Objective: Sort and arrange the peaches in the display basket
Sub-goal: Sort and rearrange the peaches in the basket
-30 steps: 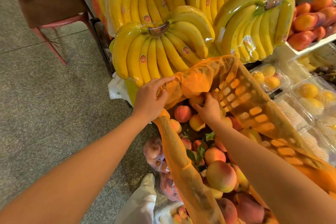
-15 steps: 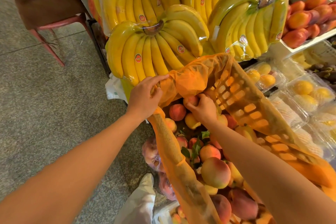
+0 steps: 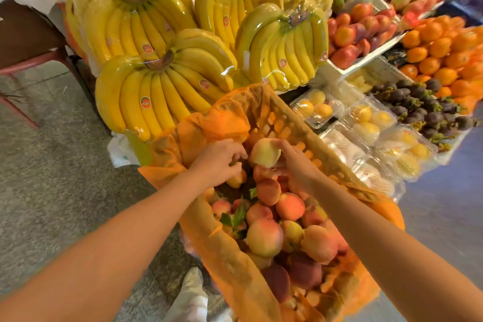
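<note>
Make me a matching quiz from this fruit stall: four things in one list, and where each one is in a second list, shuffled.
1 bananas
2 pale peach
3 round yellow fruit
4 oranges

A in clear plastic boxes
B held by the right hand
C film-wrapped, beyond the basket
D piled at far right

Pairs: 1-C, 2-B, 3-A, 4-D

Basket (image 3: 287,125), near end off-frame

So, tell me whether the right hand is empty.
No, the right hand holds a round pale yellow-pink peach over the orange mesh-lined basket.
</note>
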### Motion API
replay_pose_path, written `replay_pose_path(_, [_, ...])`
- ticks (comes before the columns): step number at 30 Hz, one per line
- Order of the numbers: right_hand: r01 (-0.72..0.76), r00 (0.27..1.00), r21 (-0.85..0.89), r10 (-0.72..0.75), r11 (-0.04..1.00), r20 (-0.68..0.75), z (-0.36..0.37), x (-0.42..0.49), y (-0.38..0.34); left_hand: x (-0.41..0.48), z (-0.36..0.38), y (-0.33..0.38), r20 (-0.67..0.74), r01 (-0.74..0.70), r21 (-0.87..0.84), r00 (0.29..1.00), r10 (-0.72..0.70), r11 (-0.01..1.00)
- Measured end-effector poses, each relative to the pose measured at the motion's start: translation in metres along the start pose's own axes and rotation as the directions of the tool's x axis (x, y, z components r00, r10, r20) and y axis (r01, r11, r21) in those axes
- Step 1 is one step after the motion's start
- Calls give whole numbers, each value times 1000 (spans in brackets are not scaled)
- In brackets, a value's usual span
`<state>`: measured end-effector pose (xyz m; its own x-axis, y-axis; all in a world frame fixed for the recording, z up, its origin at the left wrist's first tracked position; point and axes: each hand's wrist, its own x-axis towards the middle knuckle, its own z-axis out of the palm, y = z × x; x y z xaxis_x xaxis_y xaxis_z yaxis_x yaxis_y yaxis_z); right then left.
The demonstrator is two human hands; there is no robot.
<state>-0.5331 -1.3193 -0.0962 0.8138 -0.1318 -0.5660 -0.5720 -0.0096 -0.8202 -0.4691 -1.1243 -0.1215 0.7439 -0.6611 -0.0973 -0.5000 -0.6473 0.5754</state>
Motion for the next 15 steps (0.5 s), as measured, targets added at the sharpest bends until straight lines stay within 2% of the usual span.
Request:
replay_pose_path(3, [-37, 998, 188, 28, 981, 52, -9, -15, -1, 7, 15, -1, 177, 72, 128, 980, -94, 989])
replay_pose_path(5, [-30, 997, 223, 13, 974, 78, -15, -21, 3, 15, 28, -1, 280, 105, 176, 948, -152, 979])
replay_pose_path(7, [-30, 994, 247, 4, 969, 107, -20, -27, 8, 23, 41, -1, 377, 76, 256, 910, -172, 964])
replay_pose_path(11, [-62, 992, 348, 19, 936, 125, -25, -32, 18, 38, 60, -2, 470, -9, 405, 860, -199, 914])
replay_pose_path(15, [-53, 994, 371, 15, 927, 105, -32, -36, 24, 49, 69, -8, 482, -31, 492, 842, -242, 870])
